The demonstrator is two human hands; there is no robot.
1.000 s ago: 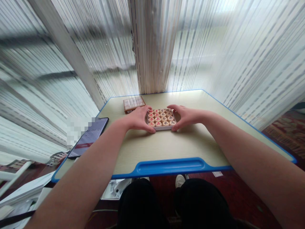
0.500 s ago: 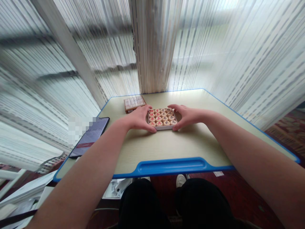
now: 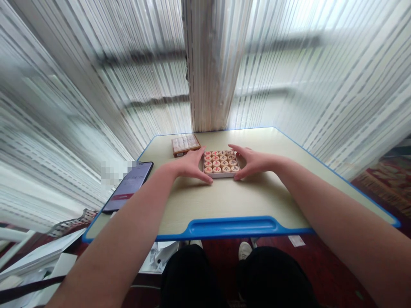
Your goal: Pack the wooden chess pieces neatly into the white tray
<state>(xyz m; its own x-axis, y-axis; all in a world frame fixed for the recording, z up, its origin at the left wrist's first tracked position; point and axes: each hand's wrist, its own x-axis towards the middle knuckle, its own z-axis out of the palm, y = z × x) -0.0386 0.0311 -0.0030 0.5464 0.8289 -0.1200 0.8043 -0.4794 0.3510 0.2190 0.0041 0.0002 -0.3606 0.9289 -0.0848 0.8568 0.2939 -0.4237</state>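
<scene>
A small white tray (image 3: 221, 174) packed with several round wooden chess pieces (image 3: 221, 161) marked in red and black sits in the middle of the desk. My left hand (image 3: 189, 165) clasps the tray's left side, thumb at the near corner. My right hand (image 3: 252, 161) clasps its right side the same way. Both hands curl round the tray's edges.
The beige desk (image 3: 231, 199) has a blue rim and a blue groove along its near edge. A brown box lid (image 3: 185, 144) lies behind the tray to the left. A phone (image 3: 129, 186) rests at the desk's left edge. Sheer curtains hang behind. My knees are below.
The view has shifted a little, so the desk sits lower and further right in the frame. Both hands stay on the tray's sides.
</scene>
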